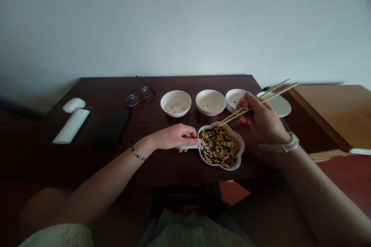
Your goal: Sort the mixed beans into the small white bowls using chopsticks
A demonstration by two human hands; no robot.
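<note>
- The left grip [178, 136] is closed around the handle [189, 147] of a flower-shaped dish [242, 146], which sits on the dark surface [162, 166] just right of that grip.
- Mixed beans and seeds [220, 146], yellow, black and pale, fill the dish, between the two grips.
- The right grip [265, 117] is closed on a pair of chopsticks [232, 117], their tips down and leftward of it at the dish's far edge; whether they pinch anything is hard to tell.
- Beyond the left grip stands a white bowl [176, 113] with several pale pieces.
- Left of the right grip, a middle bowl [211, 111] holds two small pieces.
- A third bowl [231, 104], partly behind the right grip, shows one dark piece.
- A white plate [283, 106] lies beyond the right grip, to its right.
- Eyeglasses [132, 100] rest beyond the left grip, leftward.
</note>
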